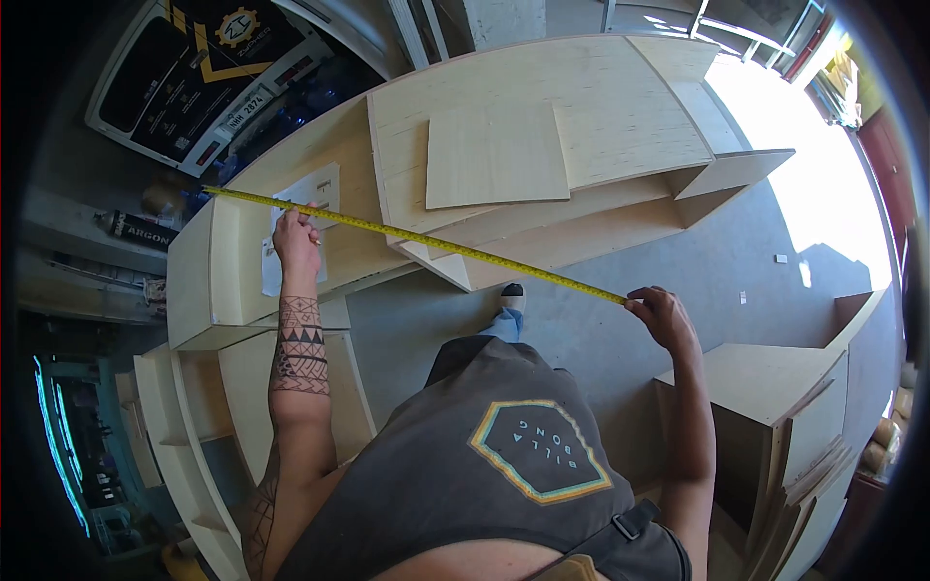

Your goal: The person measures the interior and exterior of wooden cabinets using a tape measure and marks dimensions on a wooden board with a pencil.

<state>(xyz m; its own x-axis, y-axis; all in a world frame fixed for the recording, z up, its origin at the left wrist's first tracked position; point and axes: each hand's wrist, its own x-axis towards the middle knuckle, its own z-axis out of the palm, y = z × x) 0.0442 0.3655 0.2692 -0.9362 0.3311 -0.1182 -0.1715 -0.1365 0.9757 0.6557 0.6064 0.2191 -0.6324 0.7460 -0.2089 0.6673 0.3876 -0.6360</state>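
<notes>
A yellow tape measure blade (465,251) stretches slantwise across my view, from above the left cabinet down to my right hand. My right hand (664,318) pinches its lower end between thumb and fingers. On the left side, my left hand (297,242) is closed at the blade, fingers curled up against it. A small pale tip, perhaps of a pencil, pokes out by those fingers. Beneath that hand lie printed paper sheets (325,184) on a light plywood cabinet (354,232). A loose square plywood panel (496,155) rests on the cabinet's broad upper face.
Another plywood box (765,378) stands at right, with thin boards (819,484) leaning on it. A shelf unit (189,436) is at lower left. A van (208,82) is parked behind, near a black cylinder marked ARGON (140,230). Grey floor (601,339) shows between the cabinets.
</notes>
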